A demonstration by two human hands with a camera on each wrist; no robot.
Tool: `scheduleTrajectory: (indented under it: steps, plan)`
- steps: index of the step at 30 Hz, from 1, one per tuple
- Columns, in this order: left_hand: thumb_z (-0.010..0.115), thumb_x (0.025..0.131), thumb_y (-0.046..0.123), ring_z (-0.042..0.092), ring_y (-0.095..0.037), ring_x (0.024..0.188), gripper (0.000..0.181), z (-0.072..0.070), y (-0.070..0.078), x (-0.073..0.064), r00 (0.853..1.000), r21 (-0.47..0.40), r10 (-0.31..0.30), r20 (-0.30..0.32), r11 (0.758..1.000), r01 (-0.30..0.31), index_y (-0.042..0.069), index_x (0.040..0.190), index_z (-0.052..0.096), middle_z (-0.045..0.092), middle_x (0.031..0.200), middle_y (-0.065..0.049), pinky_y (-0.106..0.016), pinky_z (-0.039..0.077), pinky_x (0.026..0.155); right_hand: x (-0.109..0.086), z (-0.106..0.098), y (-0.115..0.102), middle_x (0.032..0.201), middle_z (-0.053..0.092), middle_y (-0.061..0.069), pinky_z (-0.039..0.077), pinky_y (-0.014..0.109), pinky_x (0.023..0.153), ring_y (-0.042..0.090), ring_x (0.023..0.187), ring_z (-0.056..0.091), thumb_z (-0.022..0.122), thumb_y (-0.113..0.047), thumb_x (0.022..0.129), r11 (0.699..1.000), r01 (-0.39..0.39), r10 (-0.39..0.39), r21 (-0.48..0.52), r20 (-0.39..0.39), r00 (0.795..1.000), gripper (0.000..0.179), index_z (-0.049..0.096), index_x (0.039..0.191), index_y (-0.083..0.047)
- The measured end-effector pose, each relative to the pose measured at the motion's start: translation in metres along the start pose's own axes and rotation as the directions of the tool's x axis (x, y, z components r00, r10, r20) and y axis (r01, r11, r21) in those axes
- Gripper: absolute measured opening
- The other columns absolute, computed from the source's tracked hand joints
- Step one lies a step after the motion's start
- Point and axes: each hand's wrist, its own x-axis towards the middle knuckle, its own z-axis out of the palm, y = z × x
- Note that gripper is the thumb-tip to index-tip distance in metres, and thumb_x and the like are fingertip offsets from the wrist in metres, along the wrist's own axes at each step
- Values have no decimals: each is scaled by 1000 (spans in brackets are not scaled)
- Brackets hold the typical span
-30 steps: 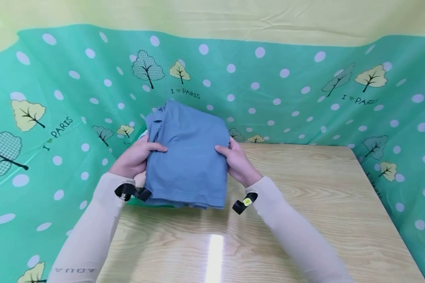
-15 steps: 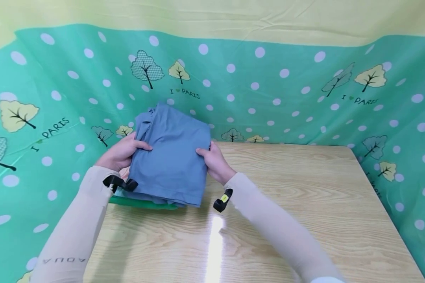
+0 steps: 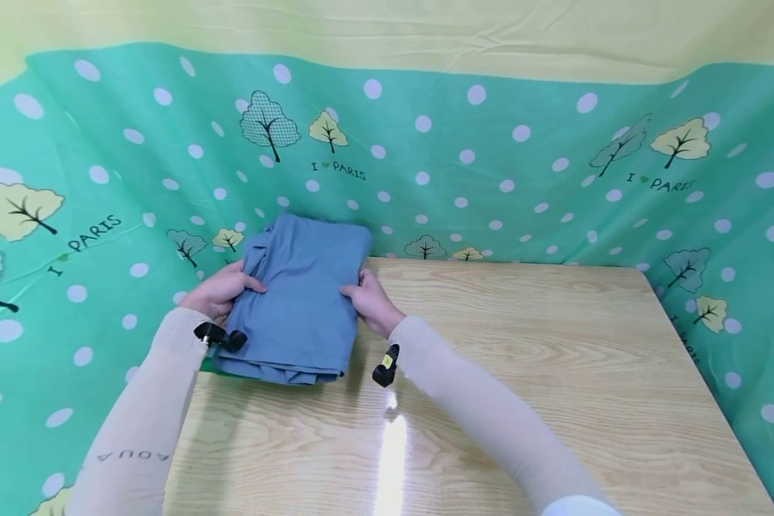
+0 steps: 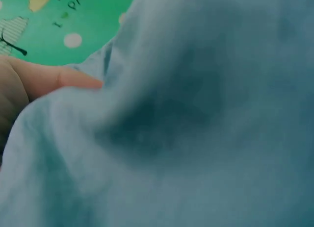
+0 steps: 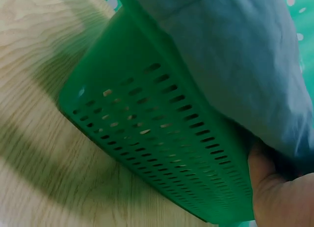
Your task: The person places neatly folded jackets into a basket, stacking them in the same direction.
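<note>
A folded blue garment (image 3: 297,294) lies over the top of a green plastic basket (image 5: 147,119) at the left of the table. My left hand (image 3: 219,290) grips the garment's left edge, thumb on top and fingers out of sight beneath. On the opposite edge my right hand (image 3: 373,304) pinches the cloth, thumb uppermost. The right wrist view has the garment overlapping the slotted basket's rim, with my right hand (image 5: 284,197) close against the basket wall. Blue cloth (image 4: 196,153) fills most of the left wrist view. The garment hides the basket's inside.
The wood-grain table (image 3: 522,373) extends to the right and toward me. A green dotted curtain (image 3: 426,158) printed with trees encloses the back and both sides, close behind and left of the basket.
Both hands have carried the blue garment leftward and lowered it onto the basket. The garment now lies flatter, and both hands still hold its edges.
</note>
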Motion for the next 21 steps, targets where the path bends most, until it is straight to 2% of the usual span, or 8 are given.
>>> scheduleTrajectory:
  steps: [3, 5, 7, 10, 13, 16, 19, 21]
  plan:
    - [54, 94, -5, 9, -44, 156, 102, -5, -6, 3, 1000, 66, -10, -25, 998, 11, 20, 163, -17, -9, 172, -17, -59, 18, 126, -1, -1, -1, 129, 53, 17, 56, 36, 89, 26, 112, 60, 51, -4, 102, 998, -17, 18, -63, 11, 1000, 23, 40, 122, -5]
    - [52, 94, -6, 7, -47, 155, 99, -9, -10, 4, 999, 132, -3, -40, 991, 8, 17, 164, -15, -9, 171, -21, -61, 16, 126, -3, -2, -2, 118, 52, 11, 55, 30, 75, 21, 98, 60, 52, -6, 102, 993, -14, 17, -115, 23, 1000, 20, 41, 118, -6]
    - [51, 94, -7, 3, -49, 155, 98, -12, -13, 5, 998, 200, 3, -57, 980, 9, 15, 163, -15, -10, 170, -23, -64, 14, 125, -5, -2, -3, 109, 48, 7, 52, 26, 70, 16, 89, 55, 53, -6, 101, 989, -2, 8, -151, 39, 999, 19, 42, 117, -7]
    - [50, 93, -7, -2, -51, 155, 98, -16, -14, 6, 997, 282, 10, -77, 959, 12, 13, 163, -16, -12, 169, -25, -66, 10, 125, -9, 0, -4, 102, 49, 5, 54, 26, 73, 15, 85, 54, 53, -6, 100, 980, 30, -18, -195, 61, 998, 23, 44, 121, -4]
    - [50, 92, -7, -3, -52, 154, 96, -18, -12, 7, 996, 347, 18, -92, 938, 15, 6, 162, -15, -11, 168, -29, -66, 8, 125, -10, 2, -3, 96, 53, 5, 57, 28, 74, 14, 81, 57, 57, -6, 99, 968, 69, -56, -241, 61, 997, 26, 45, 122, -3]
    - [52, 91, -7, -3, -52, 154, 96, -18, -9, 10, 993, 399, 20, -115, 916, 28, -1, 161, -13, -10, 167, -32, -65, 7, 125, -12, 4, -1, 98, 56, 6, 60, 30, 74, 14, 81, 60, 61, -7, 99, 947, 105, -94, -303, 51, 994, 28, 46, 124, -5]
    - [52, 90, -7, -4, -53, 154, 96, -17, -8, 12, 990, 431, 16, -140, 901, 47, -3, 159, -15, -10, 166, -33, -65, 7, 125, -14, 5, 1, 102, 57, 9, 61, 31, 73, 17, 80, 63, 62, -7, 99, 924, 141, -129, -356, 56, 990, 32, 47, 127, -5]
    - [52, 89, -8, 2, -53, 154, 93, -17, -8, 13, 988, 441, 28, -155, 896, 44, -6, 160, -9, -3, 166, -35, -64, 10, 125, -16, 6, 2, 104, 58, 10, 62, 31, 72, 18, 78, 64, 63, -7, 98, 909, 160, -146, -385, 65, 987, 34, 47, 129, -6]
